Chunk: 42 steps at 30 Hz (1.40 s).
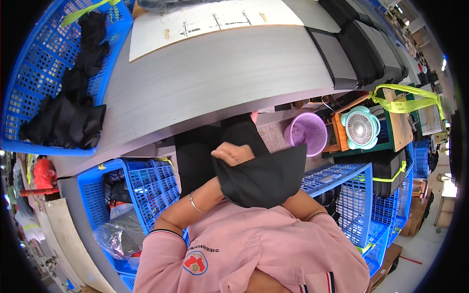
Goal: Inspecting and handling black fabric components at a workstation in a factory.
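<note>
Black cloth (pixel 264 178) lies over my forearms, in front of my pink shirt (pixel 234 229) and just off the near edge of the bench (pixel 220 73). One bare hand (pixel 233 154) shows at its upper edge, fingers curled; with the cloth covering so much, I cannot tell which of my hands it is, nor whether either grip is pinching anything. I judge the cloth light and soft, with enough body to keep that broad rounded fold, and not fragile. I'd take hold by the edge: the upper right corner stands free, while the lower fold would only slump. Further out, the bench carries a white board (pixel 210 31) and dark stacks (pixel 361 51); a blue basket (pixel 36 63) at the left holds black pieces (pixel 68 117).
</note>
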### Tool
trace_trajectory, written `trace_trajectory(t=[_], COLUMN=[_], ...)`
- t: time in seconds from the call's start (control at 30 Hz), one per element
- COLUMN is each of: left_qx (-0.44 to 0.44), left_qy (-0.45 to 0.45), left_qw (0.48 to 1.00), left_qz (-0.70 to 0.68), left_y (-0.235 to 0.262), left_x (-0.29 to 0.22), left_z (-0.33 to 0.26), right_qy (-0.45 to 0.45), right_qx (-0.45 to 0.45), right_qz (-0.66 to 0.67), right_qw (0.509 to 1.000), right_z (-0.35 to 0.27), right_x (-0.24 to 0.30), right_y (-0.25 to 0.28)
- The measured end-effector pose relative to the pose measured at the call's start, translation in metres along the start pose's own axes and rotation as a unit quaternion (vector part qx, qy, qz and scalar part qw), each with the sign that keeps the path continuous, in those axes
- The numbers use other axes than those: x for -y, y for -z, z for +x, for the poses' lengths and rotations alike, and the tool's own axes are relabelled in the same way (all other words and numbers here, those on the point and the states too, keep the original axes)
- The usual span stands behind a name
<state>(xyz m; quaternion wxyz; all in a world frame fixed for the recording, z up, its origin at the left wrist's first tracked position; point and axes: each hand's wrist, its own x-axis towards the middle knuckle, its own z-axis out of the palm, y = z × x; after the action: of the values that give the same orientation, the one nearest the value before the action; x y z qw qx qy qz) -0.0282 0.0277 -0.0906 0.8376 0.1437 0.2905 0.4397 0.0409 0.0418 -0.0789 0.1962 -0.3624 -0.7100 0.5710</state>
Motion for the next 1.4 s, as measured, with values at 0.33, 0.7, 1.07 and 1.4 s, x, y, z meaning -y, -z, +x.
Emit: trace_trajectory(t=[0.33, 0.7, 1.07, 1.4], left_qx=[-0.112, -0.143, -0.157, -0.155], left_qy=[-0.26, -0.34, -0.318, -0.311], left_qw=[0.959, 0.923, 0.927, 0.931], left_qz=[-0.019, 0.114, 0.123, 0.115], left_y=[-0.032, 0.012, 0.007, 0.015], left_x=[-0.098, -0.094, -0.081, -0.075], left_z=[0.005, 0.001, -0.027, -0.035], right_qy=[0.091, 0.091, 0.026, 0.184], right_qx=[-0.08, -0.15, -0.208, -0.308], right_qz=[0.05, 0.017, 0.314, -0.146], right_qw=[0.991, 0.984, 0.926, 0.922], right_z=[-0.026, -0.013, 0.017, -0.006], right_x=[-0.039, 0.055, 0.071, 0.066], right_y=[-0.013, 0.048, 0.088, 0.076])
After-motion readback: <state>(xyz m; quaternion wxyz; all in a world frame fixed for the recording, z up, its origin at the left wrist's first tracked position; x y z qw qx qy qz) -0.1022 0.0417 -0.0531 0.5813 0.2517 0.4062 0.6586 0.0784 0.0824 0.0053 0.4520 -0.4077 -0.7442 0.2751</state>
